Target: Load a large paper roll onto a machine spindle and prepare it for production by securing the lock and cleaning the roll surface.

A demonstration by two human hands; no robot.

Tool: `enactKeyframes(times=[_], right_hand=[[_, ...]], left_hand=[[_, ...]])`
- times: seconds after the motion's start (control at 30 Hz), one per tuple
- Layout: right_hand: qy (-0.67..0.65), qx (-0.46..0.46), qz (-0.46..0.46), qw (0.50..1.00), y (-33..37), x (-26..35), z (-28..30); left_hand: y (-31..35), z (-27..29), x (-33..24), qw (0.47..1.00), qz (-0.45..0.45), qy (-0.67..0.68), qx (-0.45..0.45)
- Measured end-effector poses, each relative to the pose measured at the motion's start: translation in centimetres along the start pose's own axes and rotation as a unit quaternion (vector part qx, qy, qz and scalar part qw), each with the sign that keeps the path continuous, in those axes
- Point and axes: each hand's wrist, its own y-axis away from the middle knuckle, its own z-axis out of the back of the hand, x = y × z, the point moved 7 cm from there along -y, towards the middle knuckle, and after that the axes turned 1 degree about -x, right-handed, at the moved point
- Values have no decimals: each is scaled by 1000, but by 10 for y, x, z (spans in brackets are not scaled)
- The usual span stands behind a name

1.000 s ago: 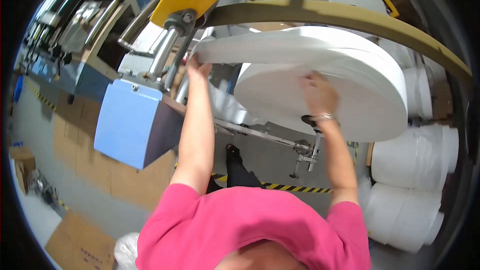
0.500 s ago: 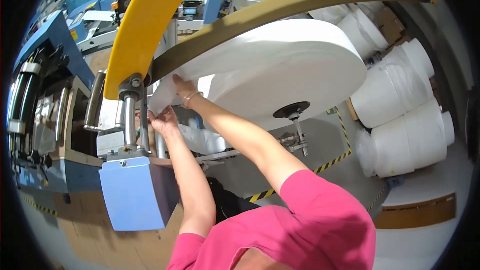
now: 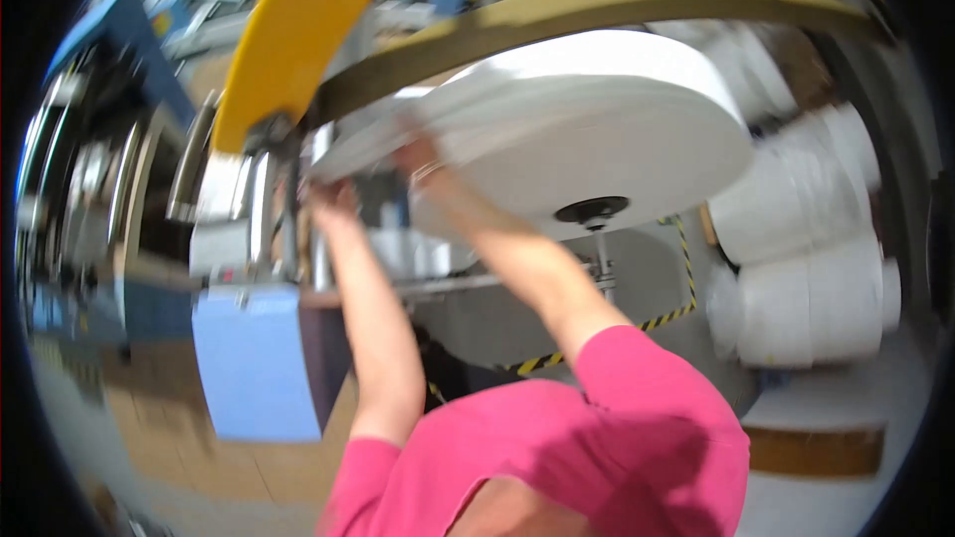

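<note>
A wide white paper web runs off a large white paper roll toward the machine on the left. My left hand is at the web's lower left end, with its fingers closed on the edge. Farther right, my right hand is against the web near the roll; motion smears its fingers, so their hold is unclear. A black hub with a shaft sits at the roll's centre. Above both hands passes a curved yellow guard arm.
A blue box-shaped machine end stands close to my left forearm, with metal rollers above it. Several wrapped white rolls are stacked at the right. Yellow-black tape marks the floor.
My right hand has shifted right and the web between my hands now lies flatter and is blurred. My left hand has moved slightly up. The whole view has shifted a little.
</note>
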Motion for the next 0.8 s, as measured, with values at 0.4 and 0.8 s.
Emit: enactKeyframes(times=[0.4,0.8], right_hand=[[-177,-139,-226,948,37,2,56],[-240,-56,-251,936,45,5,16]], left_hand=[[182,46,10,884,150,-435,82],[352,223,-150,733,121,-641,-195]])
